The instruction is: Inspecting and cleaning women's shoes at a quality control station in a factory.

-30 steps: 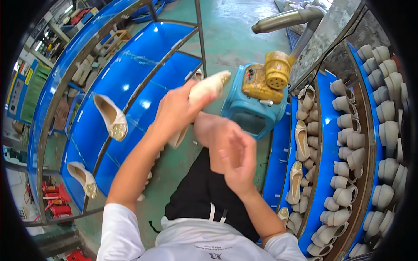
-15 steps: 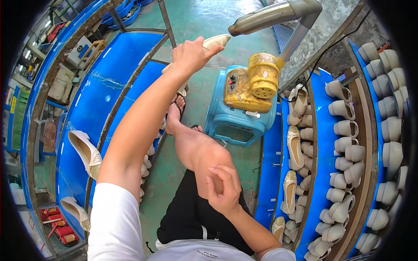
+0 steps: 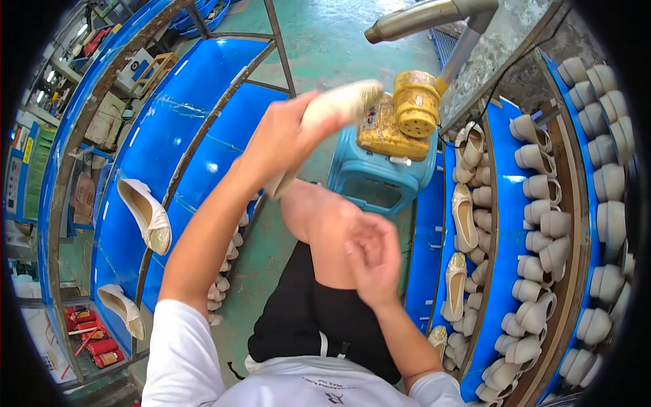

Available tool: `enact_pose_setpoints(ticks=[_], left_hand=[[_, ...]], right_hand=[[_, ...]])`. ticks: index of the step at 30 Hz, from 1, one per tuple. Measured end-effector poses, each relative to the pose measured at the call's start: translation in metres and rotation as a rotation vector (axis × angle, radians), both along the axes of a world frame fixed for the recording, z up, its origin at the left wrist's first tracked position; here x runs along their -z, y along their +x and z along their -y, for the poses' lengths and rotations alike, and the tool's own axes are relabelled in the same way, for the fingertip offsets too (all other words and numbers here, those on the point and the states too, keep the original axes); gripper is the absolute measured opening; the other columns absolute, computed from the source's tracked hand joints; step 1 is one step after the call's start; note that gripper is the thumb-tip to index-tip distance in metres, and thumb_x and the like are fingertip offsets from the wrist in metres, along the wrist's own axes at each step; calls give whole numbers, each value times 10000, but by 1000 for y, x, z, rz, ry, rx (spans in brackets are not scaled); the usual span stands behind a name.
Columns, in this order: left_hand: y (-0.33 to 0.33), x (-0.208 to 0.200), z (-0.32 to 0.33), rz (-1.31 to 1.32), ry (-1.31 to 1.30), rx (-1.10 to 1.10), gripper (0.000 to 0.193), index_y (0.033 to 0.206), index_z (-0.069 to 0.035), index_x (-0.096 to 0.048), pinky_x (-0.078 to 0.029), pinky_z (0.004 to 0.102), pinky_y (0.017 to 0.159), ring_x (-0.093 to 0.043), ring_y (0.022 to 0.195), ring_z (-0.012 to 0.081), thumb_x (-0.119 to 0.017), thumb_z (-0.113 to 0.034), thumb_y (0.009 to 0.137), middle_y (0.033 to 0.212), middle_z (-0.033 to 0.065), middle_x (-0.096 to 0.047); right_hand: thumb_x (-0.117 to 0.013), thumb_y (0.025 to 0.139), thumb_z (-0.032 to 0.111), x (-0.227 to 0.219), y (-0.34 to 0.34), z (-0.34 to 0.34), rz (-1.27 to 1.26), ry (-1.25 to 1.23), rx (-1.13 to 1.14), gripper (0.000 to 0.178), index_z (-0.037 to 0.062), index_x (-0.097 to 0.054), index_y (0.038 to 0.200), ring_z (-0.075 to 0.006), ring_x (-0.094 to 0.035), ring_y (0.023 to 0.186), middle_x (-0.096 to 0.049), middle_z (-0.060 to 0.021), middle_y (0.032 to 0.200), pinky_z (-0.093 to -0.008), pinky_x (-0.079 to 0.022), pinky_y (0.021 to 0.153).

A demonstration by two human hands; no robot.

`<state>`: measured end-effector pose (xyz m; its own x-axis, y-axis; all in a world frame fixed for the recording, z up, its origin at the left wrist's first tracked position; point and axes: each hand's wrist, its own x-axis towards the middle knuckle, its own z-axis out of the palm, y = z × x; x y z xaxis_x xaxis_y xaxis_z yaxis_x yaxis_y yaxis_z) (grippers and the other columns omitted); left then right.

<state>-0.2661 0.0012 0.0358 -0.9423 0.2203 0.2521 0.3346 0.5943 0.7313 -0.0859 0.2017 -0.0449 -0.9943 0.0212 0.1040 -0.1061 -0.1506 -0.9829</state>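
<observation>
My left hand (image 3: 277,139) is closed around a cream flat shoe (image 3: 339,107) with a glittery gold toe, smeared by motion. It holds the shoe in front of the yellow hot-air blower (image 3: 397,129), below the metal nozzle (image 3: 417,22) and apart from it. The blower rests on a light blue plastic stool (image 3: 380,178). My right hand (image 3: 377,261), somewhat blurred, hovers over my bare knee with loosely curled fingers and nothing visible in it. Left of my left forearm, a cream flat with a gold toe (image 3: 146,216) and a similar flat (image 3: 123,311) sit on the rack.
A blue shelf rack (image 3: 169,115) with a metal frame stands on the left. Along the right, blue shelves hold several gold-toed flats (image 3: 464,218) and rows of grey-beige shoes (image 3: 539,237). A black cable (image 3: 498,81) hangs by the wall. Red items (image 3: 95,342) lie at lower left.
My left hand has brought the shoe away from the nozzle, nearer to me and slightly right. My right hand has risen and moved right, its fingers curling more. The view has shifted a little.
</observation>
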Motion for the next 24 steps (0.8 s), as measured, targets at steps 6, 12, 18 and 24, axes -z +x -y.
enact_pose_setpoints(ticks=[6, 12, 18, 24], left_hand=[[183, -31, 24, 140, -25, 191, 567, 1186, -53, -726, -574, 415, 785, -743, 912, 361, -903, -423, 795, 991, 163, -751], [276, -49, 43, 195, -13, 80, 815, 1183, 16, -732, -576, 363, 757, -759, 854, 303, -924, -605, 690, 986, 153, -762], [315, -49, 48, 162, 22, 18, 807, 1167, 13, -736, -588, 355, 764, -769, 868, 304, -902, -632, 712, 1005, 149, -769], [324, -45, 46, 133, 86, 3, 801, 1168, 15, -736, -594, 354, 778, -774, 883, 295, -877, -648, 742, 1032, 141, -774]], right_hand=[[-878, 896, 295, -58, 5, -25, -388, 9, -41, 615, -30, -612, 1345, -266, -604, 1285, -599, -178, 1391, -392, -485, 1088], [-944, 796, 226, -93, 42, -3, -525, 67, -309, 433, -26, -741, 1083, -253, -752, 937, -762, -140, 1019, -330, -602, 807], [-932, 777, 108, -106, 68, 8, -646, 143, -290, 339, -40, -755, 1026, -264, -756, 875, -759, -156, 988, -334, -612, 759], [-930, 760, 89, -114, 76, 13, -740, 194, -240, 346, -41, -759, 1031, -276, -761, 864, -761, -158, 976, -339, -622, 763]])
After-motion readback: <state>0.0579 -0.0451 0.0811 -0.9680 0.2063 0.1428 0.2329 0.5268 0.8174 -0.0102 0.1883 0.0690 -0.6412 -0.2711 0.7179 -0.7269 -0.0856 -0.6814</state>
